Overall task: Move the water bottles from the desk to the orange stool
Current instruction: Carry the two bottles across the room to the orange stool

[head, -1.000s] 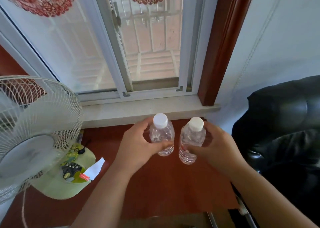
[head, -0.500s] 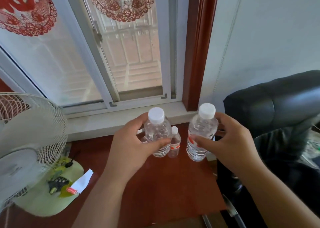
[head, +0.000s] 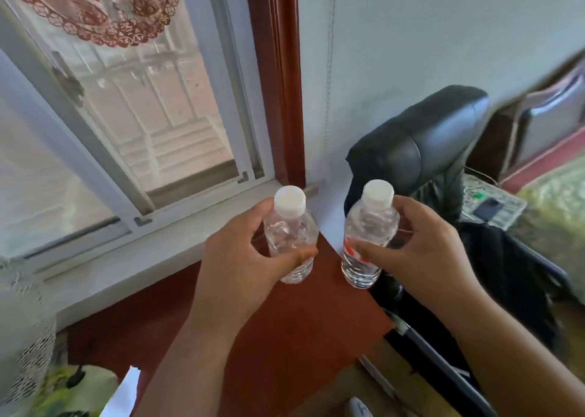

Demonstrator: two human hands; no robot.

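Two small clear water bottles with white caps are held upright in the air above the red-brown desk (head: 285,337). My left hand (head: 243,258) grips the left bottle (head: 291,230) round its body. My right hand (head: 421,249) grips the right bottle (head: 368,226), which carries a red label, over the desk's right edge. The bottles are apart by about a hand's width. No orange stool is in view.
A black leather office chair (head: 421,150) stands right of the desk against the white wall. A window with a pale sill (head: 133,258) runs behind the desk. A white fan's grille (head: 25,337) is at the lower left. A bed (head: 557,201) lies far right.
The view has swung to the right and both hands have carried their bottles rightward and higher. The third small bottle seen between them half a second ago is out of sight.
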